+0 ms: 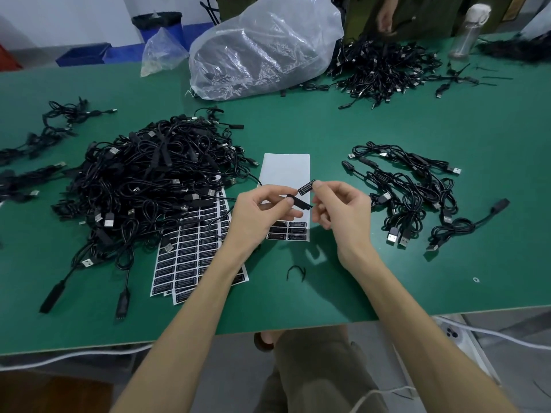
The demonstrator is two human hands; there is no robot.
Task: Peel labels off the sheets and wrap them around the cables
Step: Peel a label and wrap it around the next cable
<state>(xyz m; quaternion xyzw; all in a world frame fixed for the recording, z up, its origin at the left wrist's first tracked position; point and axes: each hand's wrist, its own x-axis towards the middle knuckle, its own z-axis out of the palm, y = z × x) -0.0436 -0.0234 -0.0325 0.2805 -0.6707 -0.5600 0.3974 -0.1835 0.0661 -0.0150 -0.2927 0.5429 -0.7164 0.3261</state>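
A small black rectangular label (306, 187) with fine white print hangs just over the lower half of a long white paper backing sheet (284, 171), which lies flat on the green table top (387, 263). The right hand (343, 210) pinches the label by its right end between thumb and forefinger, the other fingers loosely curled. The label tilts up to the right with its printed face toward the camera; the print is too small to read.

The left hand (262, 210) pinches a slim black plastic bar (301, 201), part of a black cable, between thumb and forefinger. The bar sits just below the label, also over the backing sheet; whether the two touch cannot be told.

The backing sheet is bare white except for a few rows of remaining black labels (287, 231) at its near end. Left of it lies a fanned stack of full label sheets (190, 254), partly under a large heap of black USB cables (143, 180). Right of it lies a smaller loose bunch of cables (411, 192). Nearer than it lies a short bent black tie (295, 271). Beyond it sits a crumpled clear plastic bag (262, 49).
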